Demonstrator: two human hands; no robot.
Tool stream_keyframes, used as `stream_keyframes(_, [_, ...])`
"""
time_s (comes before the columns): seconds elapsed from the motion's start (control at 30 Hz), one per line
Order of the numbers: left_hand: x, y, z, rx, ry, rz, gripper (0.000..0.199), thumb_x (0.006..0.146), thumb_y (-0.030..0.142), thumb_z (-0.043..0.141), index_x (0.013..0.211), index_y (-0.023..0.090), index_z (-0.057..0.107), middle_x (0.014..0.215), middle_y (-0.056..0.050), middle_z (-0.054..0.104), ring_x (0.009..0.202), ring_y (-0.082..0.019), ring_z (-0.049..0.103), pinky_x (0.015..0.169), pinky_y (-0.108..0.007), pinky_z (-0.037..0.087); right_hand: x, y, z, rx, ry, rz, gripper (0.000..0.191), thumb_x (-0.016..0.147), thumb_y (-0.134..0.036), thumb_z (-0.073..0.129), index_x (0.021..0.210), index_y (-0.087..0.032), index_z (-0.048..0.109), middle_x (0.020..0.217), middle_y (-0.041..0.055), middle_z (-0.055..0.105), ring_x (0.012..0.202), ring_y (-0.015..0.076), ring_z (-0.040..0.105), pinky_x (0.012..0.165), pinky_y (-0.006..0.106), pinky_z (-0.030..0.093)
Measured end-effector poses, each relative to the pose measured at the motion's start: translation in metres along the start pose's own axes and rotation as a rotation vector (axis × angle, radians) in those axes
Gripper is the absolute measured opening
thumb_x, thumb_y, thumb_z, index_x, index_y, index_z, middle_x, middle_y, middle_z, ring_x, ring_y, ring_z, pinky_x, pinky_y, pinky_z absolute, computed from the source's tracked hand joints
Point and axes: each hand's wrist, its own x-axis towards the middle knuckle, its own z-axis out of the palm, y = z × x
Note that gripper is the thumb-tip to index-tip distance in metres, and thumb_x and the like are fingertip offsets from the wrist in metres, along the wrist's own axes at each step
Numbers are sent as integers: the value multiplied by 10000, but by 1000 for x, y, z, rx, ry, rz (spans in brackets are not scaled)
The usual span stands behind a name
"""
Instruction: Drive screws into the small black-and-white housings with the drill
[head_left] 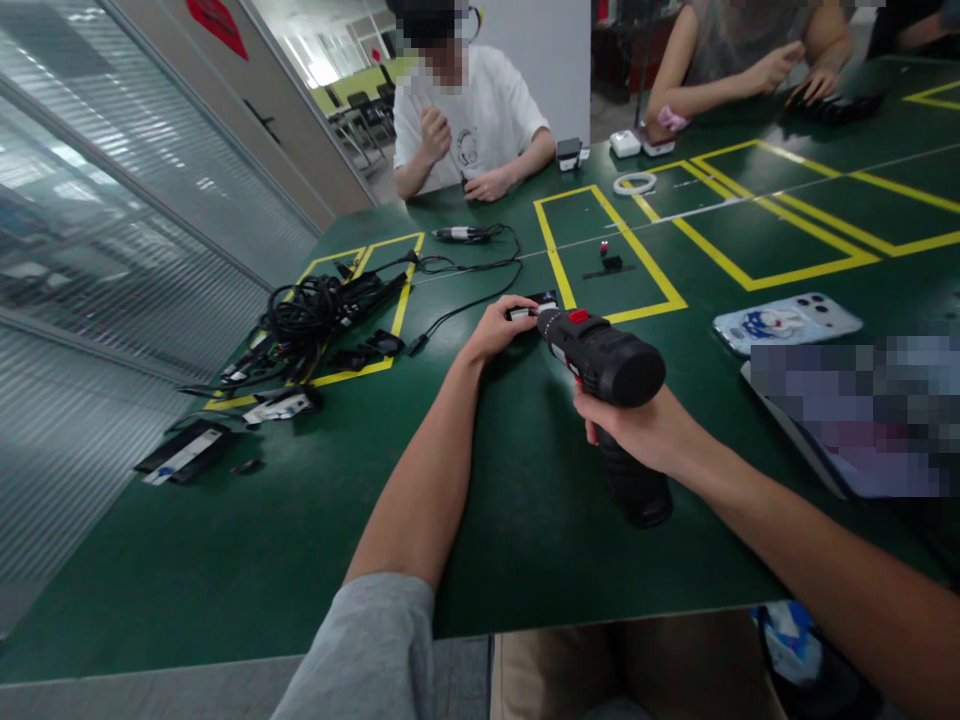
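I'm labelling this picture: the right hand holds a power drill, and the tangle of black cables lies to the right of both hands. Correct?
Not quite: the head view shows the tangle of black cables to the left of both the left hand and the right hand, which does hold the power drill.

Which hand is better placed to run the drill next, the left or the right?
Probably the right hand: it grips the drill by its handle, while the left hand holds a small dark part near the drill's front end.
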Motion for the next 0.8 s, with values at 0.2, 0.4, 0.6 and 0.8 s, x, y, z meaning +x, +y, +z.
stream_keyframes(0.2, [-1,1,0,10,4,2,363,696,344,737,1014,172,708,1101,-69,670,982,-187,597,911,-316,461,0,0,0,2,15,8,320,760,-207,616,1054,-209,491,656,-41,590,517,154,599,533,305,468])
stream_keyframes(0.4, [-1,1,0,13,3,21,366,696,359,743,1006,169,708,1095,-69,667,1004,-192,598,933,-319,453,0,1,1,22,-3,6,258,758,-212,615,992,-209,507,655,-37,589,527,154,601,540,306,471])
stream_keyframes(0.6, [0,-1,0,12,0,25,357,699,352,737,1010,179,710,1095,-66,670,1012,-196,598,936,-326,453,0,0,0,2,5,6,191,749,-205,611,917,-211,521,626,-32,581,529,156,595,544,309,472])
stream_keyframes(0.8, [0,0,0,14,8,16,349,695,353,736,998,181,713,1090,-61,673,995,-190,596,933,-325,452,1,3,0,0,-6,5,163,750,-218,614,886,-213,525,620,-31,584,527,162,604,547,315,478])
